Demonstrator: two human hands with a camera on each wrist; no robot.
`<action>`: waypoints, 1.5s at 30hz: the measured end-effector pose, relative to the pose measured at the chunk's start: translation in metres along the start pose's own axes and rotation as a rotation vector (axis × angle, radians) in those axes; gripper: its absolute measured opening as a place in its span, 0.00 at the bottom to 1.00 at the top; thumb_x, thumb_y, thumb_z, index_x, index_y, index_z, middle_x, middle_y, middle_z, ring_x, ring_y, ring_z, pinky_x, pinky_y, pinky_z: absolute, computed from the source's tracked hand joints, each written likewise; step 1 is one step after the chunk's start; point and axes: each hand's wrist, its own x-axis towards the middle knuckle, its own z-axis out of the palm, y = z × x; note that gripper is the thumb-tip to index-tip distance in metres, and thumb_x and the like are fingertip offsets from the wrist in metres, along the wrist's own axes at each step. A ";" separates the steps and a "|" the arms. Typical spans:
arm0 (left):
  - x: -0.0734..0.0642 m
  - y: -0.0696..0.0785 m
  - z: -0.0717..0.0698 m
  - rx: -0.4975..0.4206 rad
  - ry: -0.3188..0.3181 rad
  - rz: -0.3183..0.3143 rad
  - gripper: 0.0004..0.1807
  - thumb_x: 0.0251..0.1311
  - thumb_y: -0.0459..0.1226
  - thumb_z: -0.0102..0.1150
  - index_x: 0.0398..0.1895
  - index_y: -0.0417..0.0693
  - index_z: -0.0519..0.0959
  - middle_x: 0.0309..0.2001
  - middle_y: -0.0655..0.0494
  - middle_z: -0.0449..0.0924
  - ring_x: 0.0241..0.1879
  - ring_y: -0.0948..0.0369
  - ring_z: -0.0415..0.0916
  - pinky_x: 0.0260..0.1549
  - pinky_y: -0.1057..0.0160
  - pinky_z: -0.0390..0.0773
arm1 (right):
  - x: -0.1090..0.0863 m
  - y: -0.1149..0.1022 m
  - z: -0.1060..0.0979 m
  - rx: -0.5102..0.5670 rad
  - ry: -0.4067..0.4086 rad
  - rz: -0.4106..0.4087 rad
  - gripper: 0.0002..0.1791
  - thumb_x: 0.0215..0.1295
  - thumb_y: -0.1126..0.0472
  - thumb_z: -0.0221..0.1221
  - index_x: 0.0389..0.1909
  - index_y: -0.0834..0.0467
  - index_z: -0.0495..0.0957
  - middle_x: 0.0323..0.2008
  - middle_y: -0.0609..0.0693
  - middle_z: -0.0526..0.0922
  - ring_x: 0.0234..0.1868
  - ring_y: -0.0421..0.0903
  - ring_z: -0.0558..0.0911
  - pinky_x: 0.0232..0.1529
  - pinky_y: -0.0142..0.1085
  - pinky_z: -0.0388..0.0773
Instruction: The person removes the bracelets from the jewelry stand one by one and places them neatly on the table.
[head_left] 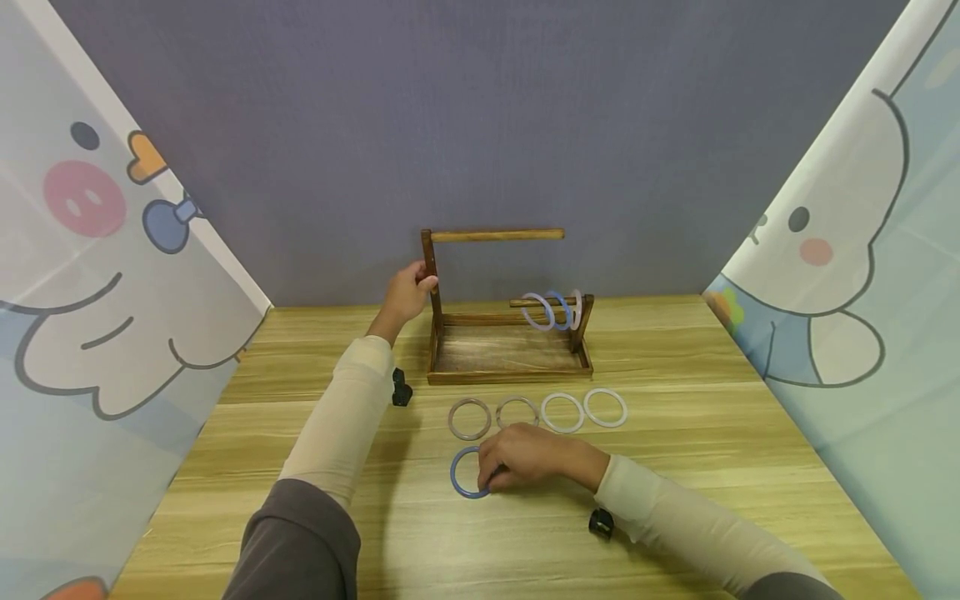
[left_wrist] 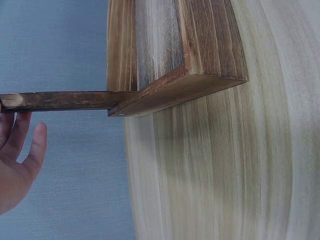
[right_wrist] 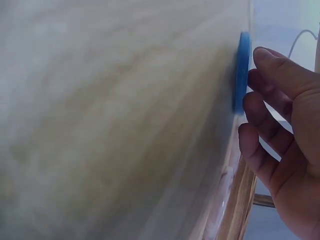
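Over the wood-grain tabletop (head_left: 675,400), holding the bent fingers of the right hand (head_left: 525,454) at the right edge of a blue ring (head_left: 453,472) lying flat to their left — impossible to tell whether pinching — and, farther off, gripping a dark-brown wooden rack (head_left: 510,377) with the left hand (head_left: 407,292).

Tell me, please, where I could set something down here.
The table is bare right of the white bangles and left of the left sleeve, but crowded between the wooden rack and right hand at the blue bangle.
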 end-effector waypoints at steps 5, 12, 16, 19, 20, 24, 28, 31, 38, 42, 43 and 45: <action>0.001 0.000 0.000 0.006 0.006 0.009 0.22 0.79 0.45 0.48 0.68 0.44 0.71 0.53 0.44 0.80 0.56 0.45 0.77 0.59 0.44 0.75 | -0.002 0.002 -0.011 0.043 0.035 0.059 0.04 0.67 0.53 0.68 0.39 0.44 0.90 0.39 0.33 0.87 0.42 0.25 0.82 0.45 0.16 0.73; 0.001 0.000 0.000 0.011 0.005 0.005 0.23 0.79 0.46 0.47 0.69 0.44 0.70 0.55 0.43 0.80 0.57 0.45 0.77 0.60 0.45 0.74 | -0.005 0.009 -0.022 0.042 0.154 0.150 0.05 0.68 0.57 0.67 0.41 0.48 0.90 0.39 0.38 0.88 0.34 0.29 0.79 0.35 0.19 0.71; 0.000 0.000 -0.001 0.013 0.000 0.003 0.24 0.79 0.46 0.47 0.70 0.43 0.70 0.56 0.43 0.79 0.58 0.45 0.77 0.60 0.44 0.75 | -0.007 0.015 -0.028 0.033 0.270 0.223 0.06 0.68 0.59 0.67 0.42 0.51 0.90 0.37 0.40 0.88 0.28 0.30 0.75 0.30 0.19 0.70; 0.000 0.000 0.000 0.007 0.001 -0.004 0.24 0.79 0.46 0.47 0.71 0.44 0.69 0.57 0.42 0.79 0.58 0.45 0.77 0.60 0.44 0.75 | -0.010 0.019 -0.032 0.053 0.343 0.322 0.07 0.68 0.58 0.66 0.44 0.52 0.89 0.38 0.42 0.88 0.25 0.29 0.73 0.27 0.21 0.70; 0.000 0.001 0.000 0.004 0.001 -0.005 0.24 0.79 0.46 0.47 0.71 0.44 0.69 0.57 0.42 0.79 0.58 0.45 0.77 0.60 0.44 0.75 | -0.011 0.021 -0.034 0.057 0.369 0.354 0.08 0.69 0.58 0.66 0.45 0.52 0.89 0.38 0.43 0.88 0.25 0.29 0.73 0.27 0.22 0.71; 0.001 0.000 0.000 0.006 0.007 0.000 0.24 0.79 0.45 0.47 0.71 0.43 0.69 0.56 0.43 0.79 0.56 0.45 0.77 0.59 0.44 0.75 | -0.015 0.025 -0.041 0.119 0.438 0.511 0.11 0.70 0.57 0.65 0.49 0.55 0.88 0.40 0.46 0.89 0.26 0.31 0.76 0.27 0.25 0.74; 0.000 0.000 0.000 0.004 0.009 0.009 0.23 0.79 0.45 0.48 0.70 0.43 0.70 0.55 0.43 0.80 0.56 0.45 0.78 0.58 0.44 0.76 | -0.019 0.031 -0.046 0.149 0.522 0.622 0.11 0.69 0.60 0.65 0.49 0.58 0.87 0.41 0.49 0.89 0.29 0.34 0.80 0.29 0.26 0.77; 0.000 0.000 0.000 0.007 0.011 0.013 0.23 0.79 0.45 0.48 0.70 0.43 0.70 0.55 0.42 0.80 0.56 0.45 0.78 0.59 0.44 0.75 | -0.021 0.036 -0.049 0.127 0.612 0.648 0.12 0.67 0.63 0.67 0.49 0.60 0.87 0.39 0.51 0.90 0.28 0.36 0.81 0.27 0.27 0.77; 0.000 0.001 -0.001 0.024 0.006 0.009 0.25 0.79 0.46 0.47 0.71 0.42 0.68 0.57 0.42 0.79 0.58 0.44 0.77 0.59 0.43 0.75 | -0.025 0.044 -0.057 0.042 0.730 0.694 0.12 0.66 0.65 0.67 0.49 0.61 0.87 0.40 0.54 0.89 0.22 0.38 0.79 0.22 0.28 0.72; 0.000 0.001 -0.001 0.020 0.000 -0.004 0.27 0.80 0.46 0.47 0.74 0.41 0.66 0.59 0.41 0.77 0.60 0.44 0.76 0.60 0.43 0.75 | -0.026 0.048 -0.059 0.051 0.778 0.746 0.13 0.67 0.65 0.66 0.51 0.61 0.86 0.42 0.55 0.88 0.22 0.39 0.78 0.22 0.29 0.72; -0.001 0.001 -0.001 0.021 -0.002 -0.006 0.28 0.80 0.46 0.46 0.74 0.41 0.65 0.60 0.41 0.77 0.60 0.44 0.76 0.61 0.43 0.75 | -0.027 0.049 -0.060 0.054 0.794 0.757 0.13 0.66 0.66 0.66 0.51 0.61 0.86 0.42 0.55 0.88 0.22 0.40 0.78 0.22 0.29 0.73; -0.001 0.000 -0.001 0.021 -0.004 -0.009 0.29 0.80 0.46 0.46 0.76 0.41 0.63 0.60 0.41 0.77 0.61 0.44 0.75 0.62 0.43 0.74 | -0.027 0.050 -0.061 0.069 0.830 0.778 0.14 0.66 0.67 0.66 0.51 0.63 0.85 0.43 0.58 0.87 0.22 0.41 0.79 0.21 0.29 0.72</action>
